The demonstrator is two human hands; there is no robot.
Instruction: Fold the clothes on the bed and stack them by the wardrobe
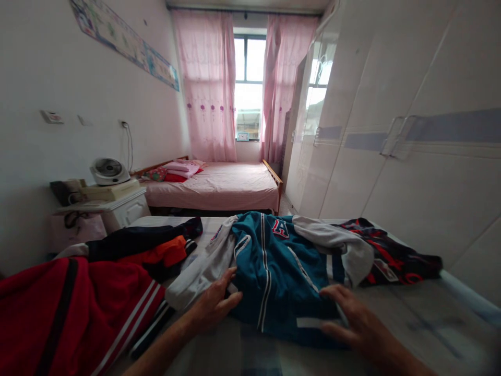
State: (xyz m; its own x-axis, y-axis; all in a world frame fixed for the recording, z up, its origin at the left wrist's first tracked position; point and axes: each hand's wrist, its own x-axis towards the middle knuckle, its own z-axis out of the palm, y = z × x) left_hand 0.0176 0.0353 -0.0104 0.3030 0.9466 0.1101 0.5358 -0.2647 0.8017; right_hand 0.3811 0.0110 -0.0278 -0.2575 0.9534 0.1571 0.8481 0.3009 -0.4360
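Observation:
A teal jacket (250,271) with grey sleeves, white-edged trim and a letter A patch lies spread front side up on a bed-like surface. My left hand (217,303) is at the jacket's left lower edge beside the grey sleeve, thumb and fingers apart. At the opposite lower edge, my right hand (348,316) touches the teal cloth, with its thumb held away from the fingers. Neither hand visibly grips a fold, though some fingertips are blurred.
Left of the jacket lie a red garment (97,297) with white stripes and a dark-and-orange garment (156,250). A black-and-red garment (385,256) lies right. Beyond stand a pink-covered bed (235,183), a cabinet (131,209) with a fan (109,169), and a white wardrobe (376,183).

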